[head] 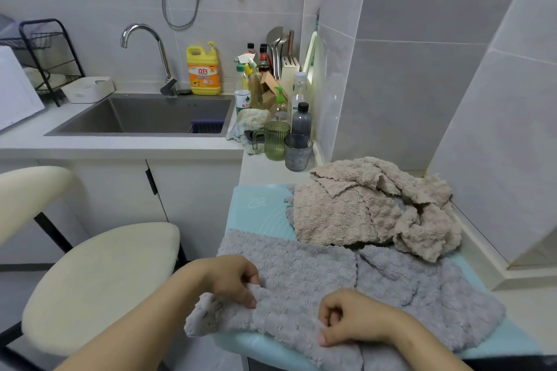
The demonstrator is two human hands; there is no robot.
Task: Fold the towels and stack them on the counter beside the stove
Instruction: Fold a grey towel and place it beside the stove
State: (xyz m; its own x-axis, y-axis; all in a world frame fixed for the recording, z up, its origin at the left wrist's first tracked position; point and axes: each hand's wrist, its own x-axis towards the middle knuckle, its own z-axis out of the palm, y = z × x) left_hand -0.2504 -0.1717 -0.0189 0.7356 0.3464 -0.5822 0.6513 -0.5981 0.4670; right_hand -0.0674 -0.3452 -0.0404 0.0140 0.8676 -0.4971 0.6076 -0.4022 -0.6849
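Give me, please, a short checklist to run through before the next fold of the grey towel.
1. Left hand has a hold on the grey towel: ok, it pinches the cloth near the left edge.
2. Right hand has a hold: cannot tell, its fingers are curled on the towel.
3. Towel lies flat: not ok, its near left corner hangs bunched off the blue mat.
4. Room to fold: not ok, the beige towel pile crowds the mat just behind.
5. Green cup and grey glass out of the way: ok, they stand upright beyond the pile.
6. Stacking spot by the stove: cannot tell, no stove in view.
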